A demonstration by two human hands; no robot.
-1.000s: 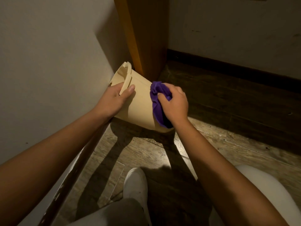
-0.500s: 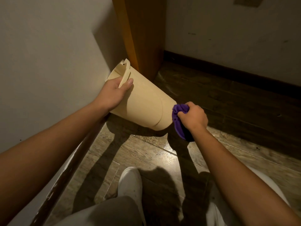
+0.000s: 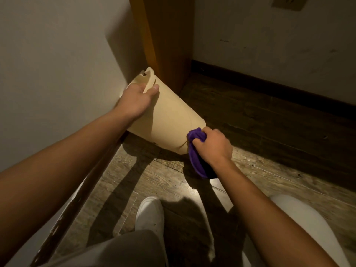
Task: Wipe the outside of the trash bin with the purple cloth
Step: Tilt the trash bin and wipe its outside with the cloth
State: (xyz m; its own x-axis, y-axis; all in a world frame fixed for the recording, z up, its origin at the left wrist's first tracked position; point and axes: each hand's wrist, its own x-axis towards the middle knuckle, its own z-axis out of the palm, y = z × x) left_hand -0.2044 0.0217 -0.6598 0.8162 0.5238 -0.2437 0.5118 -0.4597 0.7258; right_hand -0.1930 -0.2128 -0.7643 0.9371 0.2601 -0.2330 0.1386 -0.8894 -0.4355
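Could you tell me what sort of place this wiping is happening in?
Most likely a corner of a room in a home, though I can't say which room. It has a wood-plank floor, plain pale walls with a dark baseboard, and a wooden post or door frame behind the tipped trash bin.

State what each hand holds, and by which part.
Left hand holds the tilted trash bin by its rim; right hand holds the bunched purple cloth.
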